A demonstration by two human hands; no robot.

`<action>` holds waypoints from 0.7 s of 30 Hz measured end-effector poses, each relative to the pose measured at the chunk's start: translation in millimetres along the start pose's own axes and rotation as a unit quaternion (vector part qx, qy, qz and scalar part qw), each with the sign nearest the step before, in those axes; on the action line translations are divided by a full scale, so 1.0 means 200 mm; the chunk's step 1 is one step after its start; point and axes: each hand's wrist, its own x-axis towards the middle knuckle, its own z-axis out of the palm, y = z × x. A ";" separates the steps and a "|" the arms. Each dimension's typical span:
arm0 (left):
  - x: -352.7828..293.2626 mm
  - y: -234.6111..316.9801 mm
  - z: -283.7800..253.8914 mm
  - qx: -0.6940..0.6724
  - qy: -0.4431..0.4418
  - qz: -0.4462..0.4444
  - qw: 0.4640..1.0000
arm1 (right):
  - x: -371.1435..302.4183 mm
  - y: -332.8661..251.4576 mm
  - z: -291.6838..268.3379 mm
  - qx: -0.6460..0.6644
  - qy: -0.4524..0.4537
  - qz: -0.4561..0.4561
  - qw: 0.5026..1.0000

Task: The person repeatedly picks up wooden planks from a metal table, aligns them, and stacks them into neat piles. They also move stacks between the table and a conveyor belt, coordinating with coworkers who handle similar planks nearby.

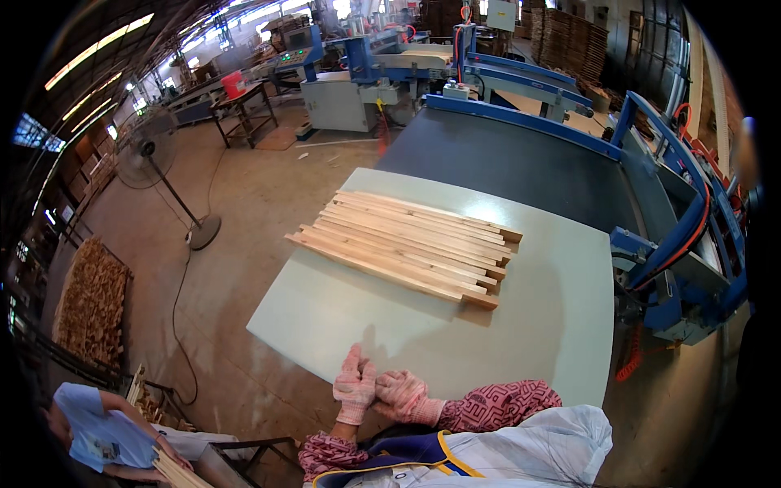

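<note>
My left hand (355, 385), in a pinkish-white knit glove, is over the near edge of a pale grey-green tabletop (521, 350). Its fingers stretch out and away from me, with nothing visible in them. Right beside it, my right hand (402, 392) wears a matching glove; its fingers curl in toward the left hand. Whether anything is inside that curl is hidden. Beyond both hands, apart from them, a row of wooden strips (399, 241) lies side by side on the tabletop, their ends uneven.
A dark conveyor belt (504, 159) adjoins the table's far side, with a blue machine frame (691, 236) at right. On the left stand a floor fan (146, 150) and stacked wood (93, 301). A co-worker (106, 427) at lower left holds wooden strips.
</note>
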 end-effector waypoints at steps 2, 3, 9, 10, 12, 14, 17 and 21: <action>0.00 0.01 -0.01 0.012 0.001 0.010 1.000 | 0.00 0.00 0.00 -0.013 -0.004 0.001 1.000; 0.00 0.01 -0.01 0.000 0.005 0.008 1.000 | 0.01 -0.01 0.00 -0.016 -0.004 -0.005 1.000; 0.01 0.01 -0.02 0.016 0.013 0.016 1.000 | 0.02 0.00 0.02 -0.013 0.022 -0.012 1.000; 0.01 0.01 -0.02 0.019 0.013 0.007 1.000 | 0.02 0.00 0.03 -0.014 0.018 -0.009 1.000; 0.01 0.00 -0.03 0.015 0.016 0.019 1.000 | 0.03 -0.01 0.04 -0.008 0.008 -0.004 1.000; 0.01 0.00 -0.04 0.011 0.015 0.014 1.000 | 0.03 -0.01 0.04 -0.011 0.013 -0.003 1.000; 0.01 0.01 -0.04 0.007 0.012 0.004 1.000 | 0.03 -0.01 0.05 -0.012 0.015 -0.004 1.000; 0.01 0.01 -0.04 0.004 0.014 0.004 1.000 | 0.03 -0.02 0.04 -0.013 -0.005 0.001 1.000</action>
